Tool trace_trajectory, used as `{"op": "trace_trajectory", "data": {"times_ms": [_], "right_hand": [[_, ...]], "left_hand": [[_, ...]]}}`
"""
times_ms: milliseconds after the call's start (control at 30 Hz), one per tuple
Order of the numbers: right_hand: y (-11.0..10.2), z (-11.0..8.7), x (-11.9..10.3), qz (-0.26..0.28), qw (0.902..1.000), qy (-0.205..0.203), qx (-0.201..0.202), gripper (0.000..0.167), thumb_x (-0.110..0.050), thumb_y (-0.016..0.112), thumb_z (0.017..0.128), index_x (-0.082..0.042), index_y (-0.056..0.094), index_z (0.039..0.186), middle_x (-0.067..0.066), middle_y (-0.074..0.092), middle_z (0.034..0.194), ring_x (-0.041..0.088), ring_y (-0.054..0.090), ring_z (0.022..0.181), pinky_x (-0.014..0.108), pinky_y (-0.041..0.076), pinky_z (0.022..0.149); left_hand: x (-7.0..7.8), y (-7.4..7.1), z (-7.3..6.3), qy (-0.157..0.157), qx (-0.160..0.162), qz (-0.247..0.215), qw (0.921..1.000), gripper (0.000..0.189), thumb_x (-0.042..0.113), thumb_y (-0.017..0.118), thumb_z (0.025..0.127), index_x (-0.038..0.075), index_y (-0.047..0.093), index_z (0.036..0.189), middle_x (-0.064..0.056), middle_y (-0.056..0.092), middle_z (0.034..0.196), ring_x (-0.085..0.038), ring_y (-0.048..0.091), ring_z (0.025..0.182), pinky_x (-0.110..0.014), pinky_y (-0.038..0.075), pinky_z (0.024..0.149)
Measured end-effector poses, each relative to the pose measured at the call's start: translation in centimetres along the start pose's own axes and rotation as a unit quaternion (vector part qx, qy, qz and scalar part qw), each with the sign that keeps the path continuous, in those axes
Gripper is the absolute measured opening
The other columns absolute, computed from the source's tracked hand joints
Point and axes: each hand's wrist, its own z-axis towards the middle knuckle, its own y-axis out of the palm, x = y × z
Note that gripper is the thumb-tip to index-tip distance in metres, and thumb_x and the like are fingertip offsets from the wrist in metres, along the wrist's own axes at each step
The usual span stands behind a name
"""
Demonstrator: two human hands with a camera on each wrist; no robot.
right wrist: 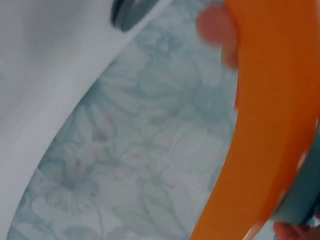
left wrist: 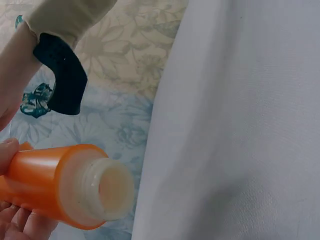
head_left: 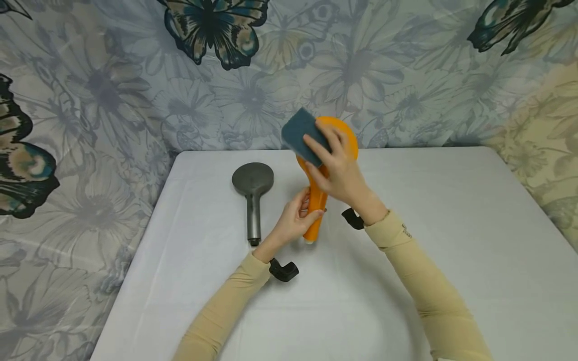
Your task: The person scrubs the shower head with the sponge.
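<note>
In the head view my left hand [head_left: 292, 219] grips the handle of an orange shower head [head_left: 318, 199], which is raised above the table with its round head at the top. My right hand [head_left: 344, 170] holds a blue-grey sponge [head_left: 300, 131] against the round head, fingers spread over it. A whitish threaded end [left wrist: 114, 190] of the handle faces the camera in the left wrist view. The right wrist view shows the orange shower head [right wrist: 280, 95] close up and blurred, with the sponge [right wrist: 299, 197] along its far side. The sponge covers part of the head.
A grey shower head [head_left: 253, 181] lies on the white-covered table [head_left: 189, 260], left of my hands. Black straps [head_left: 284, 271] sit at both wrists. Behind the table's back edge hangs a cloth [head_left: 361, 75] with flowers and butterflies.
</note>
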Motion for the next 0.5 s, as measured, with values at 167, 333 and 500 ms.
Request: {"op": "trace_trajectory", "data": {"times_ms": [167,333,500], "right_hand": [[-1.3,0.2,2.1,-0.012,0.9830,0.160,0.089,0.043,-0.017,0.059,0.090,0.000,0.052,0.129,0.028,0.037,0.136,0.042,0.033,0.118,0.051,0.032,0.097],[-0.9,-0.1,1.6,-0.010,0.9798,0.173,0.100,0.043,-0.015,0.059,0.090,0.000,0.051,0.130,0.029,0.036,0.136,0.042,0.032,0.119,0.051,0.031,0.098],[0.5,-0.8,-0.8,-0.016,0.9998,-0.013,0.008,0.045,-0.012,0.065,0.082,0.000,0.055,0.125,0.029,0.037,0.134,0.045,0.035,0.117,0.053,0.032,0.097]], "left_hand": [[-0.1,0.1,-0.1,-0.003,0.020,0.021,0.9996,0.046,-0.003,0.055,0.090,-0.010,0.036,0.131,-0.029,0.055,0.113,-0.037,0.060,0.097,-0.035,0.051,0.083],[0.1,-0.1,-0.1,0.004,0.036,0.022,0.9991,0.045,-0.005,0.056,0.089,-0.012,0.036,0.128,-0.031,0.057,0.110,-0.040,0.059,0.096,-0.035,0.052,0.082],[-0.2,-0.2,0.0,0.018,0.044,0.007,0.9988,0.042,-0.009,0.053,0.089,-0.015,0.036,0.127,-0.033,0.051,0.113,-0.045,0.058,0.096,-0.037,0.052,0.080]]}}
